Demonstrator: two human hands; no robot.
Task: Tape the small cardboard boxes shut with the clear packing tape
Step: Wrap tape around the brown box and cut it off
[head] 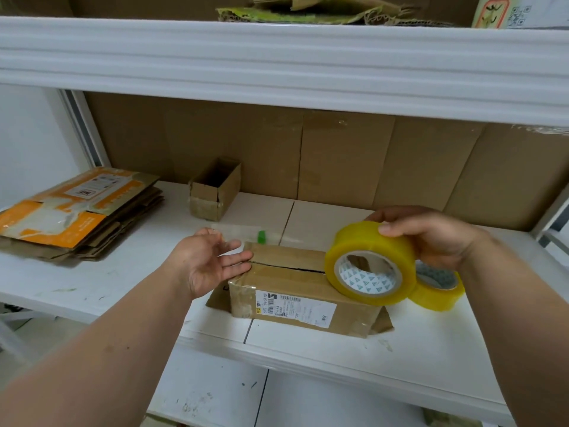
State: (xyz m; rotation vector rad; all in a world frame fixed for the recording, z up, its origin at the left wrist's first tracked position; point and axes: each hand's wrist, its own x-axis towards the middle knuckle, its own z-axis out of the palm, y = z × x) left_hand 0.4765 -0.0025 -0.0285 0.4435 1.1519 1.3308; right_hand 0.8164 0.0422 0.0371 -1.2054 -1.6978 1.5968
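A small cardboard box (295,291) with a white shipping label lies on the white shelf (107,278), its top flaps folded down with a dark seam between them. My right hand (431,238) grips a yellowish roll of clear packing tape (369,261) standing on edge on the box's right end. A strip of tape (237,232) with a green tab stretches left from the roll, behind my left hand. My left hand (209,260) hovers at the box's left end, fingers straight and touching the flap edge. A second tape roll (437,288) lies behind the first.
An open small cardboard box (215,189) stands at the back of the shelf. A stack of flattened orange and brown cartons (77,214) lies on the left. Cardboard sheets line the back wall (338,155). An upper shelf (277,66) overhangs.
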